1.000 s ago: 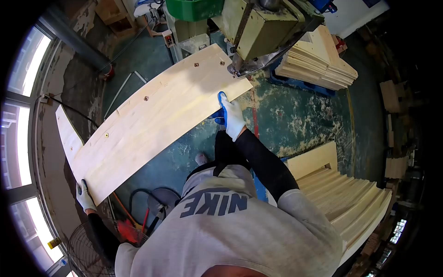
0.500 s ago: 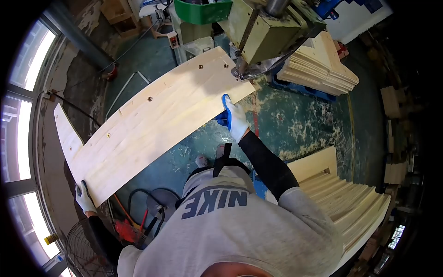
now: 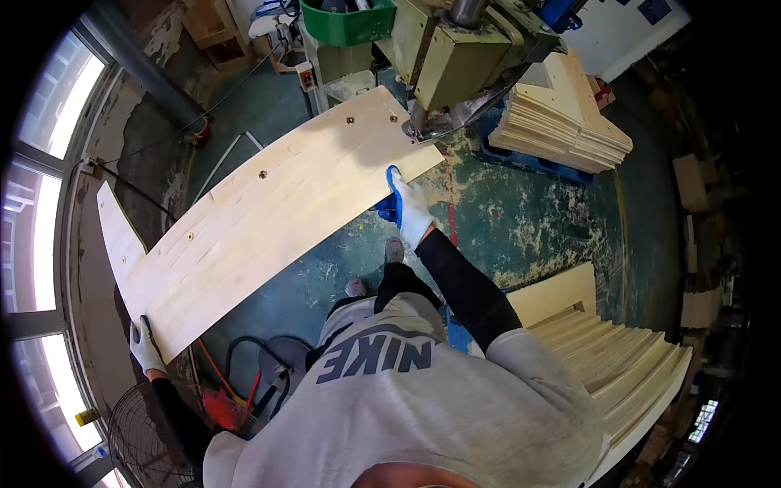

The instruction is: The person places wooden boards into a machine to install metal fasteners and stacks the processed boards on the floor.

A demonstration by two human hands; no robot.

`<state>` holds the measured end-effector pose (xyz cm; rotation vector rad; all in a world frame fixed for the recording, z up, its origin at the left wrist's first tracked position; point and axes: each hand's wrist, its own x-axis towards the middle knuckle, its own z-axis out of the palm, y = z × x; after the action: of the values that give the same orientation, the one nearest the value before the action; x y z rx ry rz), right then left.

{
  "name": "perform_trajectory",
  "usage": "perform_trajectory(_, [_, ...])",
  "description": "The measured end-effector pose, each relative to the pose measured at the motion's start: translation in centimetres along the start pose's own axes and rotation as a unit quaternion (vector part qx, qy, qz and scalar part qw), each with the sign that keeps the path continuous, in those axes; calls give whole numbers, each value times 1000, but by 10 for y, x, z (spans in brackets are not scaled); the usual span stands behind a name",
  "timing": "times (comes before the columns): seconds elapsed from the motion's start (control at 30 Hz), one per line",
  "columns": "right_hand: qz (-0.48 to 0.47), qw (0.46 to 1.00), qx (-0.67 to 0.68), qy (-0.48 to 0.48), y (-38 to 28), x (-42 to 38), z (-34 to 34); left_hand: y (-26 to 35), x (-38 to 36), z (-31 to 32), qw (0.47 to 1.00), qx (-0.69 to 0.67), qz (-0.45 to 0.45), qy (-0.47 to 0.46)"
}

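- Plywood panel point(image 3: 268, 211), end by machine head point(image 3: 460, 65), may tilt if left grip loosens
- Left hand point(image 3: 146, 348) far, right hand point(image 3: 412, 209) near machine head, fingers gripping edges

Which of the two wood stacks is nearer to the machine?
The far stack, to the right of the machine; the near stack lies beside the person's right arm.

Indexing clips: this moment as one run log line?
left gloved hand: grips end of long curved pale wooden board | right gloved hand: grips its near edge | olive green metal machine: at other end
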<state>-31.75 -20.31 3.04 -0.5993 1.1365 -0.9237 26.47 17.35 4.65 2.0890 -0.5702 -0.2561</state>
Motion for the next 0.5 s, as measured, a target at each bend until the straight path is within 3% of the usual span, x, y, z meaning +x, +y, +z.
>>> perform_trajectory(0.1, [31,999,-3,-10,0,7,-5,-6,0,-3,1000,-2,7,-2])
perform_trajectory(0.3, [-29,996,48,-70,-15,-18,4,-9,-8,-15,1000,2,-7,-1])
perform_trajectory(0.4, [82,984,68,-142,1,-60,-43,20,-17,-44,999,3,-9,-43])
perform_trajectory(0.5, [122,963,99,-220,20,-96,-109,9,-17,-64,995,56,-24,-75])
